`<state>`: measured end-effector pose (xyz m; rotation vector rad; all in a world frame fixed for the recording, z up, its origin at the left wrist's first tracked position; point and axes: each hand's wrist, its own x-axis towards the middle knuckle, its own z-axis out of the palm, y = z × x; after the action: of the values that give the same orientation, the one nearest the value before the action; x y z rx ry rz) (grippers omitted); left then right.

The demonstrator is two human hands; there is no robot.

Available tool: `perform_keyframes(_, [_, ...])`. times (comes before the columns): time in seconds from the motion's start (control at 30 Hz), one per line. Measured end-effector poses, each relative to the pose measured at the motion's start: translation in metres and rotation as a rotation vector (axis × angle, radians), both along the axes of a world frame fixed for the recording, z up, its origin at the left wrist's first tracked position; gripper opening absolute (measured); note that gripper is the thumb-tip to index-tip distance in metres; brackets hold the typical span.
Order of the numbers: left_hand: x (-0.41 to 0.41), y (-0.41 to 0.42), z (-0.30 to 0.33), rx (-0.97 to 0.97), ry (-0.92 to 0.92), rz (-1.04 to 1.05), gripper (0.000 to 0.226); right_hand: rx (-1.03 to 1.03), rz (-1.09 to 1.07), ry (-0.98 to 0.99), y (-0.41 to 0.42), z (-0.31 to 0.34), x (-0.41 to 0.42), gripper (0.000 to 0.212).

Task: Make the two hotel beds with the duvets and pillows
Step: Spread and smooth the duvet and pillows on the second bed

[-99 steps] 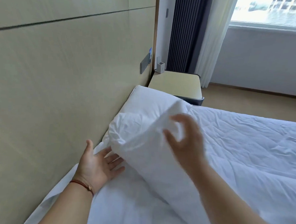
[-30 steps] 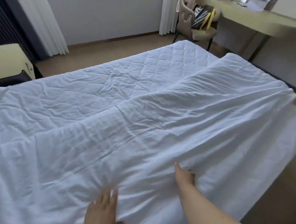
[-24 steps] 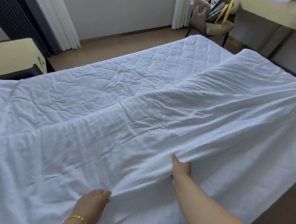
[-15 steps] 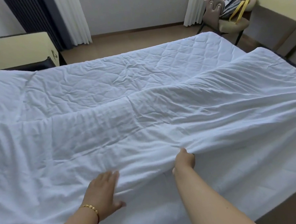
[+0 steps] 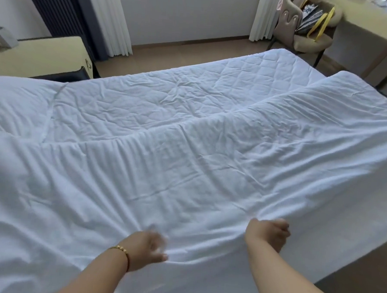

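A white duvet (image 5: pixel 186 179) lies folded along the near half of the bed, its fold line running from left to upper right. Beyond it the quilted mattress cover (image 5: pixel 190 94) is bare. My right hand (image 5: pixel 271 233) grips the duvet's near edge, fingers curled into the cloth and lifting it slightly. My left hand (image 5: pixel 148 248), with a gold bracelet on the wrist, lies on the duvet to the left of it; it is motion-blurred, fingers spread over the fabric. No pillow shows in this view.
A pale nightstand (image 5: pixel 40 55) stands at the far left by dark and white curtains (image 5: pixel 100 18). A chair (image 5: pixel 306 33) holding a bag with yellow straps sits at the far right beside a desk (image 5: pixel 373 32). Brown floor (image 5: pixel 360 278) shows at the near right.
From the pillow at the headboard, the view swung across the bed. My right hand took the duvet's near edge and drew it toward me. My left hand slid right over the cloth.
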<state>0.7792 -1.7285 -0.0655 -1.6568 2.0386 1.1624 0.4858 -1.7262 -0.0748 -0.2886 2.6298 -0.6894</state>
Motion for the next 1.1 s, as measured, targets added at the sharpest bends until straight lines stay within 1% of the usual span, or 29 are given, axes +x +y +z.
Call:
perform_keyframes(0.03, [0.006,0.005,-0.001,-0.123,0.000,0.082,0.046,-0.047,0.105,0.142,-0.002,0.006,0.005,0.054])
perform_keyframes(0.07, [0.014,0.010,0.000,-0.250,-0.073,0.129,0.054,-0.081,0.265,0.254,-0.005,0.008,0.014,0.057])
perform_keyframes(0.1, [0.024,0.015,0.002,-0.310,-0.194,0.157,0.058,-0.067,0.464,0.312,-0.007,0.009,0.026,0.060])
perform_keyframes(0.13, [0.038,0.021,0.002,-0.287,-0.318,0.168,0.060,-0.010,0.676,0.297,-0.010,0.006,0.040,0.062])
perform_keyframes(0.17, [0.054,0.029,0.001,-0.206,-0.417,0.175,0.062,0.075,0.887,0.228,-0.010,0.001,0.056,0.063])
perform_keyframes(0.23, [0.090,0.049,0.005,-0.048,-0.535,0.217,0.066,0.293,1.256,0.064,-0.005,-0.013,0.090,0.065])
perform_keyframes(0.27, [0.108,0.059,0.008,-0.046,-0.564,0.256,0.066,0.376,1.361,0.017,0.000,-0.018,0.108,0.066])
perform_keyframes(0.3, [0.125,0.067,0.012,-0.087,-0.587,0.299,0.065,0.429,1.407,-0.017,0.004,-0.021,0.125,0.067])
perform_keyframes(0.33, [0.142,0.075,0.019,-0.136,-0.612,0.350,0.063,0.437,1.416,-0.045,0.008,-0.022,0.143,0.067])
perform_keyframes(0.43, [0.195,0.095,0.044,-0.326,-0.683,0.534,0.062,0.341,1.437,-0.135,0.011,-0.009,0.198,0.065])
perform_keyframes(0.6, [0.295,0.134,0.084,-0.541,-0.739,0.881,0.064,0.178,1.568,-0.304,0.018,0.027,0.318,0.066])
perform_keyframes(0.67, [0.327,0.148,0.097,-0.631,-0.725,1.051,0.067,0.101,1.621,-0.350,0.024,0.040,0.367,0.065])
perform_keyframes(0.73, [0.359,0.159,0.110,-0.724,-0.671,1.289,0.080,0.040,1.686,-0.365,0.030,0.053,0.413,0.065])
perform_keyframes(0.8, [0.389,0.161,0.122,-0.714,-0.546,1.520,0.098,-0.009,1.723,-0.399,0.033,0.066,0.453,0.063])
perform_keyframes(0.87, [0.419,0.159,0.133,-0.635,-0.393,1.684,0.113,-0.061,1.758,-0.416,0.032,0.077,0.489,0.061])
perform_keyframes(0.93, [0.453,0.154,0.140,-0.546,-0.267,1.791,0.125,-0.108,1.794,-0.385,0.028,0.086,0.519,0.058])
perform_keyframes(1.0, [0.478,0.147,0.150,-0.518,-0.108,1.876,0.133,-0.146,1.814,-0.359,0.025,0.091,0.544,0.057])
perform_keyframes(1.07, [0.491,0.136,0.154,-0.492,0.088,1.901,0.124,-0.168,1.816,-0.372,0.024,0.090,0.566,0.057])
perform_keyframes(1.1, [0.496,0.129,0.153,-0.456,0.157,1.898,0.120,-0.177,1.816,-0.386,0.023,0.090,0.575,0.057])
